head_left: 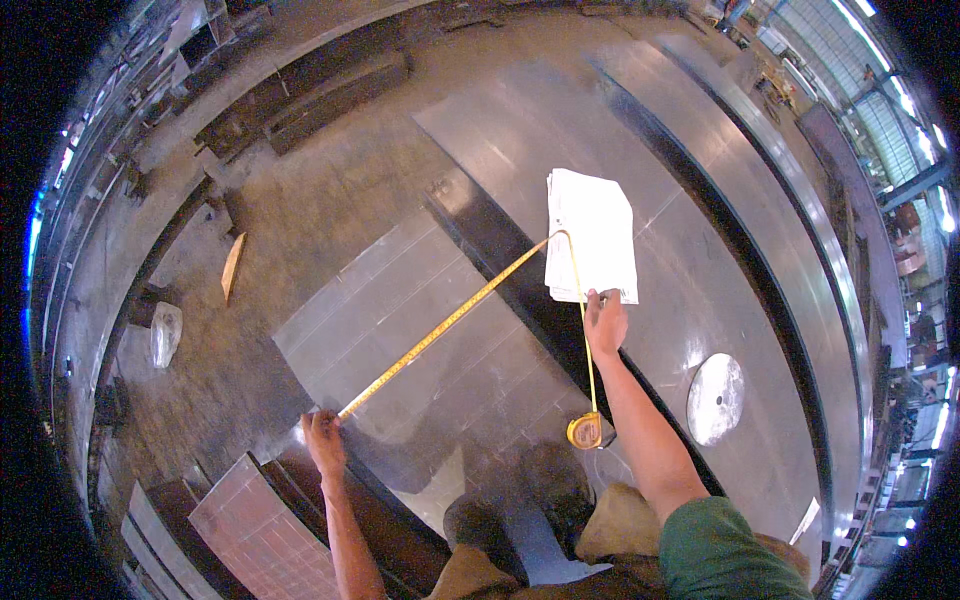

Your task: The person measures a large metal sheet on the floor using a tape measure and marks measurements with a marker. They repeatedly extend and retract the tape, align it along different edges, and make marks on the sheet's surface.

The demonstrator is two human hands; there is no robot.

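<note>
A yellow tape measure blade (440, 328) stretches diagonally over a dark steel plate. My left hand (322, 443) pinches its end at the plate's left edge. At the far end the blade bends over a stack of white paper sheets (592, 230) and runs back to its yellow case (585, 430), which lies nearer me. My right hand (606, 325) is closed at the lower edge of the papers, right beside the returning blade. What its fingertips grip, if anything, I cannot make out.
Long steel plates (740, 290) with dark gaps between them lie to the right. On one rests a pale round disc (715, 398). A reddish plate (262, 525) is at the lower left. An orange-brown strip (233, 266) and a whitish piece (166, 334) lie further left.
</note>
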